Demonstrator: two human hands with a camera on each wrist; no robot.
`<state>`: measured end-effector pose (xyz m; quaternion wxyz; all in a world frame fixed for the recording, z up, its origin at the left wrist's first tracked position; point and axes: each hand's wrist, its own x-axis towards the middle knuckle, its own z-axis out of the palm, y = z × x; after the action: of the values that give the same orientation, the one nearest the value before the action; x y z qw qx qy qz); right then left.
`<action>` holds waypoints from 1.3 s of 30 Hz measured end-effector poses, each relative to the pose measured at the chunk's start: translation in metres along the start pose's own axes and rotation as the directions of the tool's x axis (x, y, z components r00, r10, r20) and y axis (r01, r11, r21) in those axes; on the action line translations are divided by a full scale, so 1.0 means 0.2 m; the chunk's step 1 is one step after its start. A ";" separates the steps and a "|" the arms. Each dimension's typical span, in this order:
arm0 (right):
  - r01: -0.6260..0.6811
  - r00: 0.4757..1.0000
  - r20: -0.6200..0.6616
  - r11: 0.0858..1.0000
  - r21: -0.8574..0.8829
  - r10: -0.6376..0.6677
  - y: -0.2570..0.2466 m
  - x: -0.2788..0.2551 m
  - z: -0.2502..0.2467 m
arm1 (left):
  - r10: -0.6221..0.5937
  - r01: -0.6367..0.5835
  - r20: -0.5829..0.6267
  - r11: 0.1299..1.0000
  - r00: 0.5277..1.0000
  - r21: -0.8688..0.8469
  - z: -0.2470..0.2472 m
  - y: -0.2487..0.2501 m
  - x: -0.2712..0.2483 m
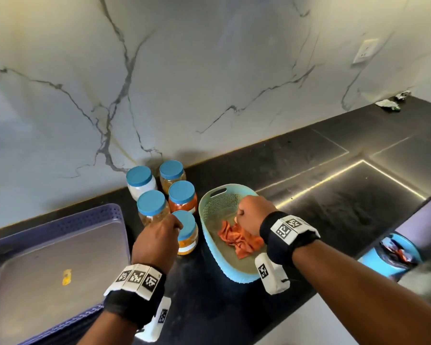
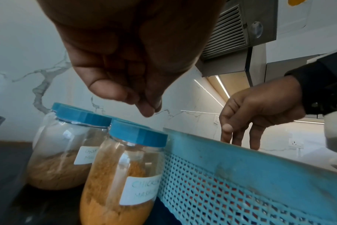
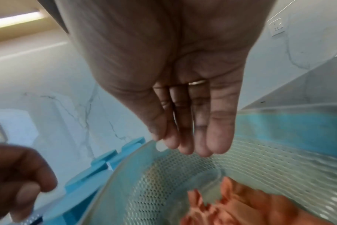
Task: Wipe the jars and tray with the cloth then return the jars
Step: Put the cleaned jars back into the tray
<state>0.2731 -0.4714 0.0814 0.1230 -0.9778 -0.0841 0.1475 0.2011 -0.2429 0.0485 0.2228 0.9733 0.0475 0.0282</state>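
Five blue-lidded spice jars (image 1: pixel 182 192) stand in a cluster on the black counter, left of the light blue perforated tray (image 1: pixel 234 276). An orange cloth (image 1: pixel 239 241) lies crumpled in the tray. My right hand (image 3: pixel 192 146) hangs over the cloth (image 3: pixel 250 205) with fingers straight, pointing down, holding nothing. My left hand (image 2: pixel 144 106) hovers just above the lid of the nearest jar (image 2: pixel 125 167), fingers loosely bunched, clear of the lid. That jar holds orange powder and stands right beside the tray wall (image 2: pixel 240 167).
A purple perforated tray with a metal sheet (image 1: pixel 47 257) fills the near left. The marble wall runs close behind the jars. A dark cooktop (image 1: pixel 358 195) lies to the right. A blue container (image 1: pixel 393 252) sits at the counter's right edge.
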 end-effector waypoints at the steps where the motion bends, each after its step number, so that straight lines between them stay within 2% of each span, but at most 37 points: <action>1: 0.006 1.000 -0.015 1.000 -0.007 -0.006 -0.02 -0.01 -0.01 | 0.006 -0.006 0.013 1.000 1.000 0.009 -0.01 -0.01 0.00; 4: 0.046 0.998 -0.051 0.999 -0.011 -0.047 -0.13 -0.05 -0.04 | 0.012 -0.012 0.036 1.000 0.999 0.005 -0.04 -0.04 0.01; 8: 0.163 0.975 -0.170 0.978 0.128 -0.140 -0.35 -0.11 -0.03 | 0.016 -0.015 0.025 1.000 1.000 -0.016 -0.11 -0.12 0.02; 12: 0.274 0.956 -0.166 0.942 0.192 -0.244 -0.57 -0.11 0.10 | 0.046 -0.046 -0.008 0.999 0.999 0.015 -0.19 -0.24 0.02; 17: 0.190 0.971 -0.176 0.971 0.144 -0.164 -0.70 -0.08 0.27 | 0.071 -0.076 -0.051 0.992 0.996 -0.100 -0.25 -0.43 -0.01; 21: 0.092 0.974 -0.220 0.980 0.177 -0.052 -0.73 -0.07 0.33 | 0.068 -0.066 0.006 0.984 0.998 -0.164 -0.29 -0.59 -0.01; 25: 0.012 0.971 -0.237 0.983 0.184 0.033 -0.73 -0.08 0.36 | 0.032 -0.025 0.048 0.990 0.998 -0.139 -0.30 -0.70 -0.01; 27: -0.004 0.982 -0.185 0.991 0.134 0.029 -0.72 -0.06 0.37 | 0.020 -0.010 0.087 0.993 0.996 -0.118 -0.30 -0.71 0.01; 30: 0.053 0.992 -0.108 0.996 -0.072 -0.061 -0.72 -0.01 0.38 | 0.034 -0.026 0.078 0.994 0.996 -0.103 -0.32 -0.67 0.06; 34: 0.102 0.993 -0.028 0.942 -0.321 -0.117 -0.71 0.07 0.37 | 0.069 -0.073 0.136 0.997 0.988 0.022 -0.31 -0.58 0.22; 36: 0.131 0.990 0.005 0.910 -0.393 -0.140 -0.68 0.10 0.35 | 0.085 -0.105 0.190 0.989 0.978 0.102 -0.30 -0.54 0.34; 39: 0.182 0.983 0.072 0.895 -0.407 -0.167 -0.66 0.13 0.33 | 0.072 -0.141 0.295 0.965 0.953 0.220 -0.25 -0.49 0.49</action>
<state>0.2598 -0.3255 0.0486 -0.0745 -0.9674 -0.2026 0.1322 0.2872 -0.1238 0.0547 0.1071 0.9880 -0.0350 -0.1057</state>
